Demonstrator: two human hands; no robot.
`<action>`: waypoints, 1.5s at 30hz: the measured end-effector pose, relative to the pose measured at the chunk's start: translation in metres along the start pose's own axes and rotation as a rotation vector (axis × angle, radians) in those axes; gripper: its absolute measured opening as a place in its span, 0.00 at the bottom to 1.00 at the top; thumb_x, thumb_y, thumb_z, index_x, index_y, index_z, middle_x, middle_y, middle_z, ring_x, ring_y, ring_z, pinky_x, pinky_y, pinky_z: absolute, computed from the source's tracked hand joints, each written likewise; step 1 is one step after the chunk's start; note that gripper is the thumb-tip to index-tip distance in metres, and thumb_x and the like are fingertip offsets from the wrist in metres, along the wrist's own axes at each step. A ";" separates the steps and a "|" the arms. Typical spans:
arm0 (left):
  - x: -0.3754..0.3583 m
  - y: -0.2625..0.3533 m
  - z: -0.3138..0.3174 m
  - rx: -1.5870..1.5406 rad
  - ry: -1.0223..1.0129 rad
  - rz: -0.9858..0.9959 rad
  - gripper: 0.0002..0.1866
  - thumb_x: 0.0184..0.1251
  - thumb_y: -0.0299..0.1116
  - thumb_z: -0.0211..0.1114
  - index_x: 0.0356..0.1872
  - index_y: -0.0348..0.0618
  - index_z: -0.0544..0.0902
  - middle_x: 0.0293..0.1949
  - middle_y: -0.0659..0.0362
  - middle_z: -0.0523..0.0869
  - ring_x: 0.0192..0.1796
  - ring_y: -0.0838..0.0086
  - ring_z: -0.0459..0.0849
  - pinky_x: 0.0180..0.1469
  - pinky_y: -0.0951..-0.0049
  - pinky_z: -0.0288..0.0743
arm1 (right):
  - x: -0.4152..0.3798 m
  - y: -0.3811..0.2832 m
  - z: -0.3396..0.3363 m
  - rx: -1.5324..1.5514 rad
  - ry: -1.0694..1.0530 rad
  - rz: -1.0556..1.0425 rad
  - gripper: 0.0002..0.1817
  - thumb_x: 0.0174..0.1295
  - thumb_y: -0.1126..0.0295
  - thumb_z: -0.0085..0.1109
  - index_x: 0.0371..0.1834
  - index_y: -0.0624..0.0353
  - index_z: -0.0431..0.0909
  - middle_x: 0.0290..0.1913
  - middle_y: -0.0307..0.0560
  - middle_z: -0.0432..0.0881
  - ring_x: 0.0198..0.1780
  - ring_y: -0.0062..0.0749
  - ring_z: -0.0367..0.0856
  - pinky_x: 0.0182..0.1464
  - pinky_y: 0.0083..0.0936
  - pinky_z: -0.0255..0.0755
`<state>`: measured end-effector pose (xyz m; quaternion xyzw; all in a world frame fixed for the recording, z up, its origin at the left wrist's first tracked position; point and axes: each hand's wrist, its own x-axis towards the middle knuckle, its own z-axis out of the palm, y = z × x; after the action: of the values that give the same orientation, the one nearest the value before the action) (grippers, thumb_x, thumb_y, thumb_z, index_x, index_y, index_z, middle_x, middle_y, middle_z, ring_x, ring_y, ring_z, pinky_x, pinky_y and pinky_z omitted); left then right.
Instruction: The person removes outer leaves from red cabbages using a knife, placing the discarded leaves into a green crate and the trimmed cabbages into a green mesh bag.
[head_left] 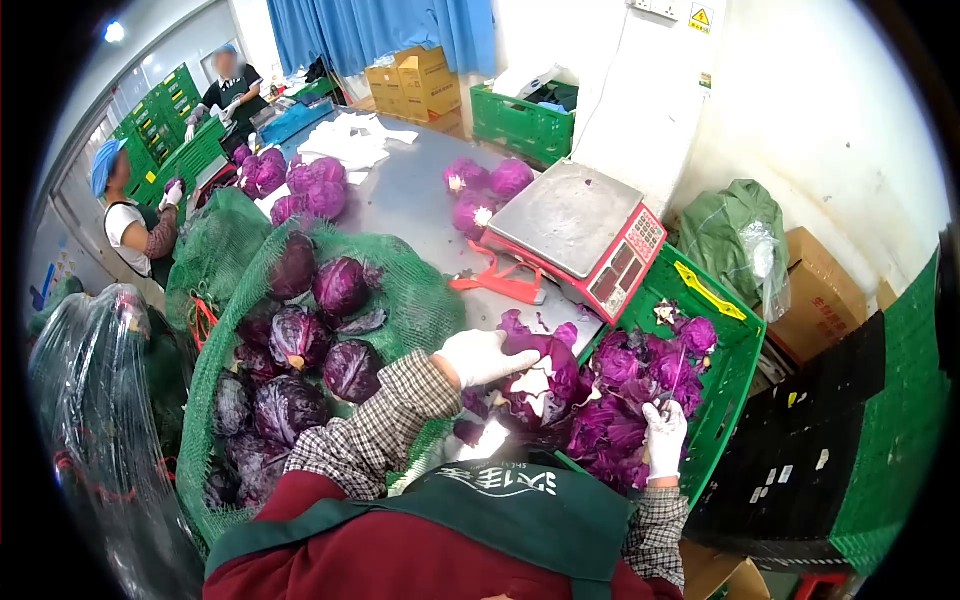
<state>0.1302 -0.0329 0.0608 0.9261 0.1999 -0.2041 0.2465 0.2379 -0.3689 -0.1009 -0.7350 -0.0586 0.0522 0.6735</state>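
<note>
My left hand (485,357), in a white glove, holds a red cabbage (552,375) against the table, with its pale cut stem end facing up. Loose purple leaves lie around this cabbage. My right hand (664,437), also gloved, is closed over the green crate (738,372) and seems to grip a thin knife (681,368), of which little shows. Trimmed purple leaves (612,432) and stem pieces fill that crate. On my left, a green mesh sack (405,290) lies open around several untrimmed red cabbages (300,338).
A red scale (570,220) stands behind the crate, with a red peeler-like tool (505,280) beside it. Several peeled cabbages (490,185) sit farther back on the metal table (400,205). Two co-workers (140,215) stand at the far left. Black-and-green crates (800,440) stand right.
</note>
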 end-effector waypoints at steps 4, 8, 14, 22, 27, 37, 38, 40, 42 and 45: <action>-0.009 -0.002 0.023 0.042 0.406 0.181 0.41 0.65 0.60 0.56 0.70 0.38 0.67 0.67 0.36 0.69 0.70 0.53 0.68 0.70 0.60 0.64 | -0.002 -0.029 -0.005 -0.192 -0.002 -0.061 0.11 0.59 0.78 0.67 0.38 0.59 0.72 0.33 0.34 0.70 0.32 0.18 0.67 0.38 0.17 0.66; 0.020 -0.054 0.056 -0.404 0.405 0.482 0.27 0.74 0.41 0.48 0.69 0.38 0.67 0.67 0.43 0.70 0.71 0.54 0.68 0.73 0.64 0.59 | 0.012 0.015 -0.055 -0.292 0.289 -0.058 0.09 0.63 0.78 0.62 0.44 0.64 0.74 0.39 0.41 0.78 0.38 0.24 0.75 0.46 0.22 0.72; 0.004 -0.050 0.056 -0.293 0.446 0.310 0.29 0.73 0.46 0.50 0.69 0.40 0.67 0.57 0.40 0.76 0.61 0.49 0.75 0.66 0.61 0.66 | -0.022 -0.070 0.023 -0.089 -0.057 -0.075 0.37 0.56 0.71 0.71 0.68 0.65 0.66 0.51 0.43 0.76 0.48 0.27 0.75 0.55 0.23 0.72; -0.006 -0.038 0.071 -0.183 0.594 0.312 0.29 0.71 0.46 0.54 0.69 0.42 0.69 0.55 0.40 0.76 0.57 0.47 0.76 0.61 0.58 0.71 | -0.008 -0.090 0.119 -0.324 -0.218 -0.459 0.18 0.60 0.67 0.65 0.52 0.64 0.77 0.38 0.50 0.80 0.37 0.34 0.80 0.43 0.28 0.74; -0.014 -0.059 0.079 -0.361 0.584 0.392 0.30 0.69 0.42 0.57 0.70 0.43 0.67 0.58 0.41 0.74 0.61 0.50 0.73 0.66 0.61 0.66 | 0.005 -0.070 0.080 -0.347 -0.170 -0.284 0.06 0.63 0.71 0.59 0.36 0.63 0.75 0.21 0.43 0.72 0.22 0.26 0.70 0.27 0.27 0.66; -0.075 -0.070 0.097 -0.803 0.279 0.263 0.33 0.69 0.41 0.60 0.68 0.29 0.63 0.61 0.39 0.73 0.66 0.54 0.71 0.70 0.60 0.62 | 0.006 0.042 -0.010 0.018 0.181 0.316 0.15 0.66 0.71 0.58 0.53 0.64 0.72 0.24 0.38 0.74 0.17 0.23 0.72 0.19 0.19 0.70; -0.065 -0.089 0.112 -0.598 0.372 0.260 0.36 0.67 0.44 0.63 0.67 0.29 0.62 0.63 0.38 0.70 0.68 0.52 0.68 0.70 0.59 0.61 | 0.010 0.052 -0.025 -0.026 0.244 0.263 0.20 0.67 0.71 0.58 0.59 0.65 0.70 0.31 0.44 0.77 0.24 0.27 0.75 0.27 0.22 0.73; -0.065 -0.079 0.108 -0.336 0.681 0.377 0.36 0.63 0.39 0.63 0.67 0.27 0.63 0.69 0.36 0.62 0.70 0.45 0.63 0.72 0.55 0.58 | 0.019 0.057 -0.036 -0.280 0.334 -0.072 0.28 0.68 0.71 0.57 0.70 0.67 0.62 0.47 0.55 0.79 0.41 0.34 0.79 0.45 0.27 0.76; -0.055 -0.067 0.094 -0.152 0.802 0.591 0.37 0.58 0.34 0.63 0.69 0.30 0.63 0.72 0.34 0.57 0.72 0.40 0.60 0.73 0.52 0.55 | 0.001 -0.019 -0.021 -0.494 0.193 -0.068 0.32 0.68 0.70 0.57 0.73 0.69 0.58 0.66 0.62 0.72 0.64 0.43 0.74 0.64 0.32 0.69; -0.031 -0.045 0.076 0.025 0.555 0.787 0.35 0.61 0.34 0.59 0.72 0.43 0.64 0.73 0.37 0.57 0.74 0.40 0.57 0.74 0.52 0.54 | -0.020 -0.030 0.020 -0.376 -0.051 -0.303 0.29 0.71 0.67 0.54 0.73 0.66 0.60 0.66 0.57 0.72 0.60 0.38 0.74 0.64 0.29 0.67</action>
<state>0.0615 -0.0460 -0.0016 0.9538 -0.1099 0.1571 0.2312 0.2147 -0.3494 -0.0730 -0.8288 -0.1938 -0.0425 0.5233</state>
